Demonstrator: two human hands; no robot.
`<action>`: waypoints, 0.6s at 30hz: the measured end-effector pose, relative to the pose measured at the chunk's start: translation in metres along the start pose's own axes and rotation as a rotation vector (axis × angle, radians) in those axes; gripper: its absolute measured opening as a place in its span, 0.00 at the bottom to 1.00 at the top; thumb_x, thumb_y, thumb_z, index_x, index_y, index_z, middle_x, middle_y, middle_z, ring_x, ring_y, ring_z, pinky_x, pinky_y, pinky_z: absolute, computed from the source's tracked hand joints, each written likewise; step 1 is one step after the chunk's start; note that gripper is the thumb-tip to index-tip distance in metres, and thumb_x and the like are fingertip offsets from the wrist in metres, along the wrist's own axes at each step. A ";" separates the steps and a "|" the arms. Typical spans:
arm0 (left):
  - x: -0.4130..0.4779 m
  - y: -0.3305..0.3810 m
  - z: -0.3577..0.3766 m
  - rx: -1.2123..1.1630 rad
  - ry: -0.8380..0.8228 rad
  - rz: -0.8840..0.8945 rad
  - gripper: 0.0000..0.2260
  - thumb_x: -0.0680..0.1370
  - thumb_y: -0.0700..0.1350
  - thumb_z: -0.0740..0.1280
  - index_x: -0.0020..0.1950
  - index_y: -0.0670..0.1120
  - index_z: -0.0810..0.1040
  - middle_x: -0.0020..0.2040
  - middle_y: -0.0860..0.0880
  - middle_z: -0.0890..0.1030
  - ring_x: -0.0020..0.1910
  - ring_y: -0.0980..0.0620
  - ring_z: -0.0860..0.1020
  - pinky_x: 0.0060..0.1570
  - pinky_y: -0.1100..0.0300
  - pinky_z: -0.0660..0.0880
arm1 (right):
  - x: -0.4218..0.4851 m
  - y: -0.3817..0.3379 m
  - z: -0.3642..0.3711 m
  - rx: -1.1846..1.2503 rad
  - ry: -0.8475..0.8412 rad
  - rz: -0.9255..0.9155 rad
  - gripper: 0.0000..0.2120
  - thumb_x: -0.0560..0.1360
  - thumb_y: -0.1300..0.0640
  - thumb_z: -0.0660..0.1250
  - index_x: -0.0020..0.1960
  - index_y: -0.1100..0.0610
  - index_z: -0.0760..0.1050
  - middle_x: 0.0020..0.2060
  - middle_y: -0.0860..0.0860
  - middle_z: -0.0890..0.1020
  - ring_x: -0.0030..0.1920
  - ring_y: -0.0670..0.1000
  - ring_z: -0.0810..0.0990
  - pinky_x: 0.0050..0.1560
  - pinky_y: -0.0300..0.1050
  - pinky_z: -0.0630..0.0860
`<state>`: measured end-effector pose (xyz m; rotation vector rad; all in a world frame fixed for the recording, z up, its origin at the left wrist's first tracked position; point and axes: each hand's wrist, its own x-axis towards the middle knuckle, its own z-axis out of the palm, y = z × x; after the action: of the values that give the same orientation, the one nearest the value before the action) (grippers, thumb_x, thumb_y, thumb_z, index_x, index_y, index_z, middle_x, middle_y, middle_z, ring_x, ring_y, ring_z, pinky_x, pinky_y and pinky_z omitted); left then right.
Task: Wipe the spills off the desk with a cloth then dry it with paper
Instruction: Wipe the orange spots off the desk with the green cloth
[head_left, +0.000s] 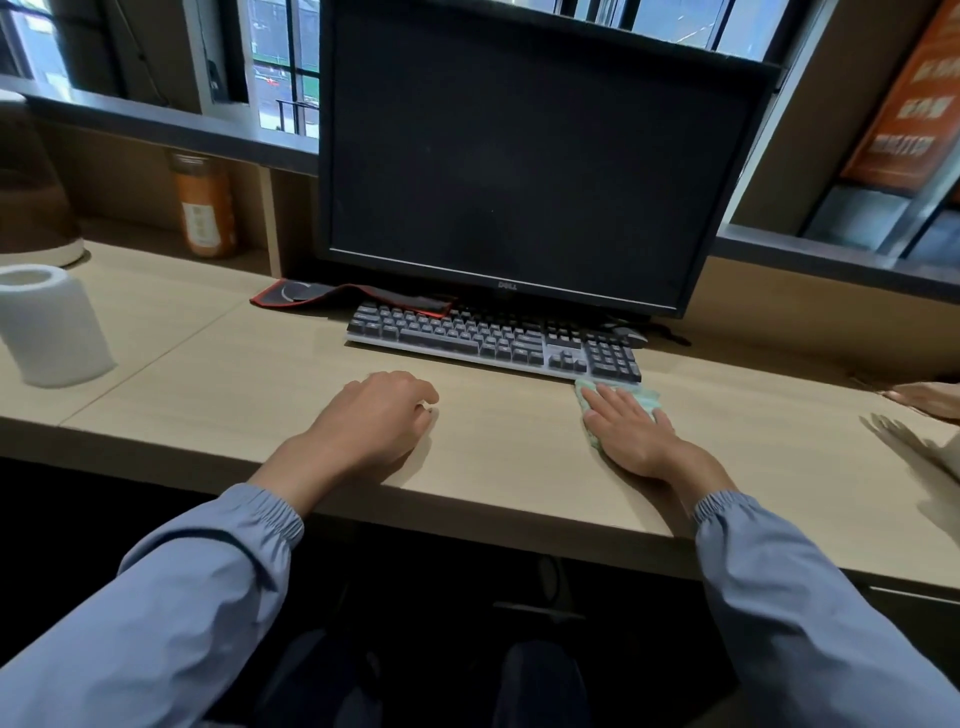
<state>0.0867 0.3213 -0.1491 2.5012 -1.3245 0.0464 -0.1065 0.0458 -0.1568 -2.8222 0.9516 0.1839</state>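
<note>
Now pale-green crumpled cloth (645, 398) under flat right hand (631, 435), grip released; left hand (376, 422) idle, empty.

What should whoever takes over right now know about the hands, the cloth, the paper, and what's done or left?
Right hand: flat, pressing the green cloth on the desk, just in front of the keyboard's right end.
Left hand: rests on the desk, loosely curled, empty.
Paper roll: upright at the desk's far left, no hand on it.
Done: wiping under way; no spill shows.
Left: finish wiping, then dry with paper.
</note>
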 end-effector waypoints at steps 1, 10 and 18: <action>-0.001 -0.002 -0.001 -0.004 0.004 -0.004 0.17 0.85 0.51 0.60 0.71 0.54 0.79 0.70 0.51 0.80 0.66 0.47 0.77 0.66 0.45 0.74 | 0.000 -0.001 0.000 -0.002 -0.003 0.001 0.26 0.86 0.44 0.40 0.83 0.43 0.41 0.82 0.45 0.40 0.81 0.49 0.37 0.78 0.62 0.38; -0.016 -0.034 -0.007 -0.071 0.108 -0.064 0.16 0.84 0.50 0.61 0.70 0.52 0.80 0.70 0.51 0.80 0.68 0.48 0.76 0.67 0.46 0.73 | 0.008 -0.065 0.008 0.004 -0.012 -0.090 0.26 0.86 0.44 0.39 0.83 0.45 0.40 0.82 0.45 0.39 0.81 0.49 0.35 0.78 0.63 0.36; -0.035 -0.081 -0.018 -0.090 0.167 -0.158 0.15 0.84 0.48 0.62 0.67 0.50 0.81 0.68 0.50 0.81 0.67 0.48 0.77 0.66 0.46 0.73 | 0.035 -0.177 0.017 0.023 -0.055 -0.232 0.27 0.85 0.43 0.39 0.83 0.45 0.40 0.82 0.46 0.38 0.81 0.50 0.34 0.77 0.63 0.33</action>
<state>0.1347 0.3971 -0.1588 2.4576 -1.0377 0.1532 0.0278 0.1674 -0.1599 -2.8605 0.6049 0.2189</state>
